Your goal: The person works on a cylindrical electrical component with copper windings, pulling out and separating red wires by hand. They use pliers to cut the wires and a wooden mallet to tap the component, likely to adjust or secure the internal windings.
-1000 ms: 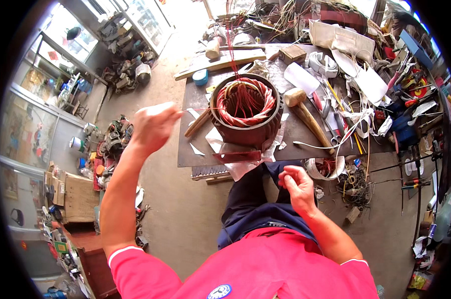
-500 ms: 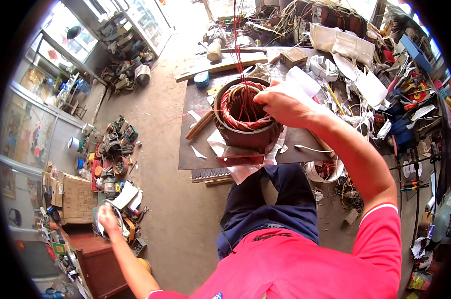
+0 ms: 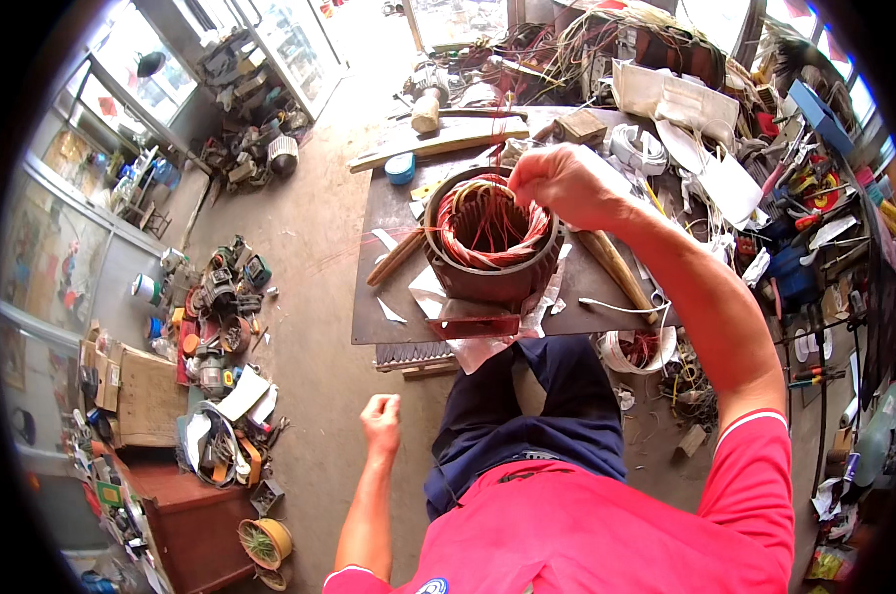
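A motor stator stands upright on the table in front of me, its round mouth facing up. Red wire coils ring the inside, and loose red wires rise from it. Over the far right rim, my right hand has thumb and fingers pinched together beside the wires; what lies between them is hidden. My left hand hangs above the floor to the left of my legs, fingers curled closed. Whether something small is inside that fist does not show.
The dark tabletop bears wooden sticks, a blue round container and paper scraps. Tools and papers crowd the right side. A bin of odds and ends stands at left near a brown cabinet and a potted plant.
My left hand has come away from the bin at left, moving right toward my legs. My right hand has risen slightly over the stator's rim and stays pinched.
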Tool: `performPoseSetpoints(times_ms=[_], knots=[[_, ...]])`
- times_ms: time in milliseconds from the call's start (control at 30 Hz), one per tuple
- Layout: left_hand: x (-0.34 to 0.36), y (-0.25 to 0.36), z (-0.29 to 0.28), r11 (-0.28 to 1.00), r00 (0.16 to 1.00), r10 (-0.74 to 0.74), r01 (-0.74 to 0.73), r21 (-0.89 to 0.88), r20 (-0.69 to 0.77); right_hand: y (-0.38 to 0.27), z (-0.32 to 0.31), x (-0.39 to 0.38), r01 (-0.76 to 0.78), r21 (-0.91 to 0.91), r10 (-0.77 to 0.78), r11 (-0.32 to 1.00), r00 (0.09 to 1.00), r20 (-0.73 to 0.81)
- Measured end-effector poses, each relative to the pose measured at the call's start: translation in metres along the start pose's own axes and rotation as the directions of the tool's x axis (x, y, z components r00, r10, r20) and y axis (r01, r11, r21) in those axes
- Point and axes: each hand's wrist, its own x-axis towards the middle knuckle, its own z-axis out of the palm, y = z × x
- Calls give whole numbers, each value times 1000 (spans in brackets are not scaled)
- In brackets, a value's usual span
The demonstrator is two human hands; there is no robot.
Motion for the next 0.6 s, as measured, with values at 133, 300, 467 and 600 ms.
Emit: performPoseSetpoints(times_ms=[133, 300, 467, 600], knots=[[-3, 64, 46, 993, 977, 88, -100, 57, 193, -7, -33, 3, 158, 359, -60, 920, 961, -271], [-1, 147, 82, 901, 867, 409, -434, 24, 285, -34, -88, -11, 323, 309, -116, 894, 835, -537], [23, 220, 95, 757, 743, 634, -653, 22, 215, -18, -173, -22, 462, 397, -43, 793, 693, -719], [56, 255, 93, 563, 608, 779, -786, 255, 156, 8, -222, -38, 609, 544, 200, 578, 541, -817]])
